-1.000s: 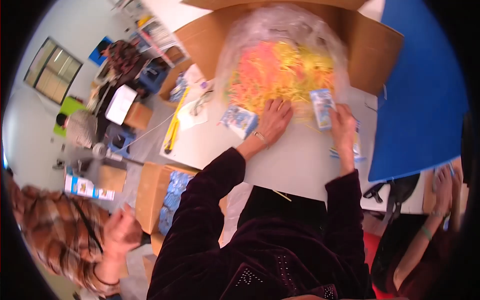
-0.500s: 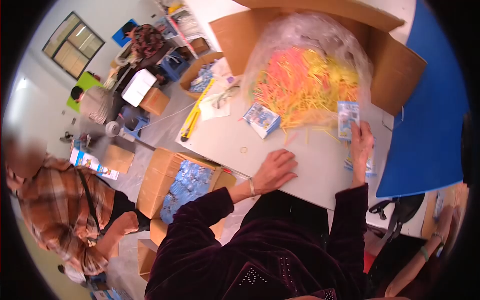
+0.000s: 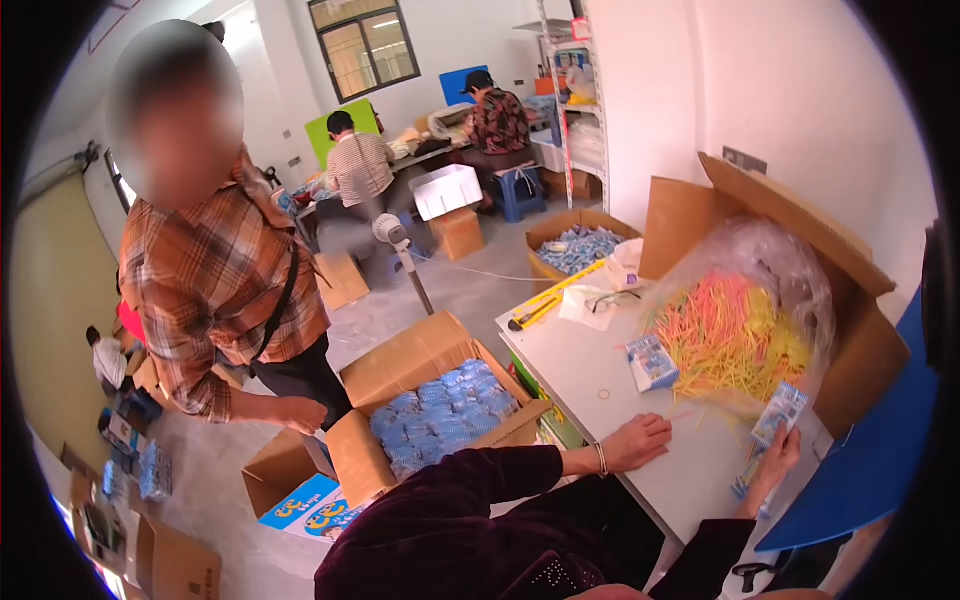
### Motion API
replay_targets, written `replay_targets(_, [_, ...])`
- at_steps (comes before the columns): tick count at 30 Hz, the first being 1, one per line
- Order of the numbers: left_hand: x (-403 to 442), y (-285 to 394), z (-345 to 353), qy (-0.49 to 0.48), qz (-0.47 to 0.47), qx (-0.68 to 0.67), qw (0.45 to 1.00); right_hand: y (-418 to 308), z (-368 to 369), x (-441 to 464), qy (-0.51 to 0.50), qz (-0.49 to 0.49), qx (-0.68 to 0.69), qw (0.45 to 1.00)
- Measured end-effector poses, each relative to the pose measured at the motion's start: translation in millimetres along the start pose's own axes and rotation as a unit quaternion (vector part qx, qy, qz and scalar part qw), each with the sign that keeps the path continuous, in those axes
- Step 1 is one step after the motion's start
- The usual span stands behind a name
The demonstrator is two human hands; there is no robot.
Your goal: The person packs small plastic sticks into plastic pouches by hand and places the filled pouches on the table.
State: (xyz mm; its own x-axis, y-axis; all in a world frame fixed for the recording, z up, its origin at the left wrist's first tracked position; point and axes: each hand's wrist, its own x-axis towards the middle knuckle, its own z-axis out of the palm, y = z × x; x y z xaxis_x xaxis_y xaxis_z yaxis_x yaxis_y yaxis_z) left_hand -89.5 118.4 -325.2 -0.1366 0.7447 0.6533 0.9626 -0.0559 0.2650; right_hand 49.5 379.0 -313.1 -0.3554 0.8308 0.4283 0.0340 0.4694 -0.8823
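Note:
My left hand rests on the white table near its front edge, fingers loosely apart with nothing in them. In my right hand is a blue and white packet, gripped at its lower end. Beneath that hand, more packets are partly hidden. A striped packet lies beyond my left hand, beside a clear plastic bag that spills pink and yellow thin sticks. Between my left hand and the striped packet is a small ring.
A person in a plaid shirt stands at the left by an open carton of blue packets. A yellow cutter and glasses lie on the table. A blue panel stands at the right. Two people sit farther back.
The view has swung toward the left. My left hand has drawn back from the sticks to the table's front edge. My right hand still holds the packet.

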Motion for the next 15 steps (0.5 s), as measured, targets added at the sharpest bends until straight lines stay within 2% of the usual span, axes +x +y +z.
replay_targets(2, [2.1, 3.0, 0.4, 0.003, 0.002, 0.007, 1.000, 1.2, 7.2, 1.1, 0.020, -0.032, 0.035, 0.999])
replay_targets(5, [1.3, 4.1, 3.2, -0.007, -0.014, 0.007, 1.000, -2.9, 4.2, -5.3, 0.029, -0.022, 0.076, 0.996])
replay_targets(7, [0.5, 3.6, 3.9, -0.002, -0.010, 0.023, 1.000, -8.7, 5.2, -6.7, 0.027, 0.047, 0.168, 0.984])
replay_targets(10, [-0.7, -0.2, 7.9, 0.010, -0.012, 0.034, 0.999, 2.6, 5.1, -4.7, 0.019, 0.047, 0.186, 0.981])
replay_targets(15, [-4.7, 0.1, 11.4, 0.021, -0.019, 0.057, 0.998, -23.5, 5.5, -14.6, 0.018, 0.038, 0.212, 0.976])
